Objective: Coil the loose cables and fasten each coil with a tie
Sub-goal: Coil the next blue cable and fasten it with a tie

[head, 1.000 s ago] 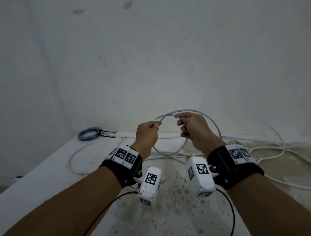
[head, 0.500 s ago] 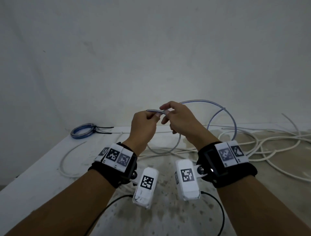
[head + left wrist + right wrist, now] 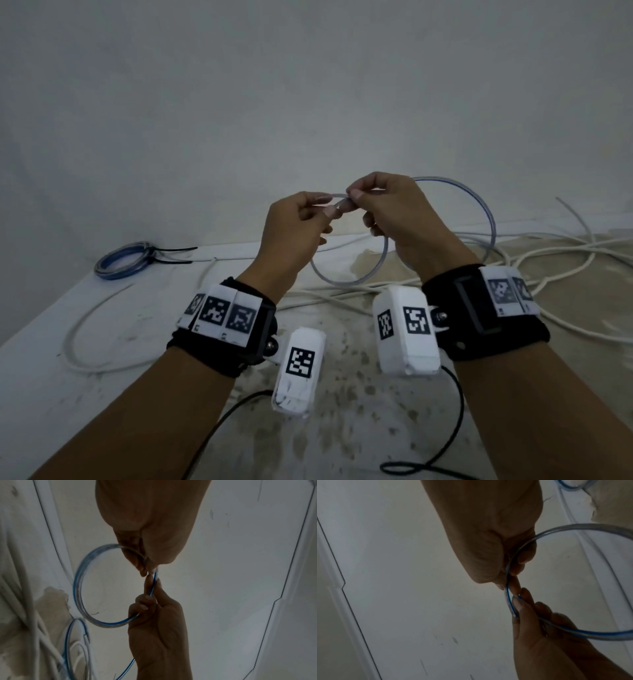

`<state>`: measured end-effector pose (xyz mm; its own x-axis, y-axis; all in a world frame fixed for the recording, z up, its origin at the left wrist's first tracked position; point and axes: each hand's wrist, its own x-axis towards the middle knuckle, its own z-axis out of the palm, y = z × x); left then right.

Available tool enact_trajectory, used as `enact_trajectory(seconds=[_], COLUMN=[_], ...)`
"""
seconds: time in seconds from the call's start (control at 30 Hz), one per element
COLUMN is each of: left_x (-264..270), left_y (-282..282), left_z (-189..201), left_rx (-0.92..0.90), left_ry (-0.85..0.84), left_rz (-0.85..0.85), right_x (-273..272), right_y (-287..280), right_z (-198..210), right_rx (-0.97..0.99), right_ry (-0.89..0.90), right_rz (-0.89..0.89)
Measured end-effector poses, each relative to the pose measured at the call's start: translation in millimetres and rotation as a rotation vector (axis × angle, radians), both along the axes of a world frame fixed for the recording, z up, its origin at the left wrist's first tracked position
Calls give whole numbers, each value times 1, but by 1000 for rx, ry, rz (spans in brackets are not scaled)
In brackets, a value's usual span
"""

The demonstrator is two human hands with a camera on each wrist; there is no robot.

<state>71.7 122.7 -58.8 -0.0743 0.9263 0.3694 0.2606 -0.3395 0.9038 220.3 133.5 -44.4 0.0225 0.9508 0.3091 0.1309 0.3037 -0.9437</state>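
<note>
- The left hand [image 3: 294, 233] is raised in mid-frame of the head view, thumb and fingers pinching the clear cable [image 3: 346, 278] near its end.
- The right hand [image 3: 400, 219] meets it fingertip to fingertip and pinches the same cable just beside the left hand's grip.
- The cable, clear with a blue stripe, forms a small loop hanging below the two hands and a wider arc [image 3: 479, 205] behind the right hand.
- In the left wrist view the loop [image 3: 80, 582] sits left of centre, both hands gripping its right side.
- In the right wrist view the cable [image 3: 509, 599] runs between the two sets of fingertips.
- A finished blue coil [image 3: 120, 262] with a black tie [image 3: 171, 255] lies on the table [image 3: 51, 394] at centre left.
- Loose white cables [image 3: 548, 253] sprawl across the right side of the table.
</note>
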Motion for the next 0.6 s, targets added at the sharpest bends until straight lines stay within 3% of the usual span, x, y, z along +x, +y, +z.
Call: enact_trajectory(seconds=[0.13,0.4,0.6], left_x=[4,-1,-9], left_y=[2,2,-2], left_z=[1,2,1], left_rx=[-105,-1,-67], left_ry=[-61,13,-31], left_rz=[-60,16,12], right_x=[16,-1,-5], right_y=[2,-4,-4], right_z=[2,2,1], right_rx=[-11,-101,-105], right_ry=[157,92,253], right_rz=[-42,129,115])
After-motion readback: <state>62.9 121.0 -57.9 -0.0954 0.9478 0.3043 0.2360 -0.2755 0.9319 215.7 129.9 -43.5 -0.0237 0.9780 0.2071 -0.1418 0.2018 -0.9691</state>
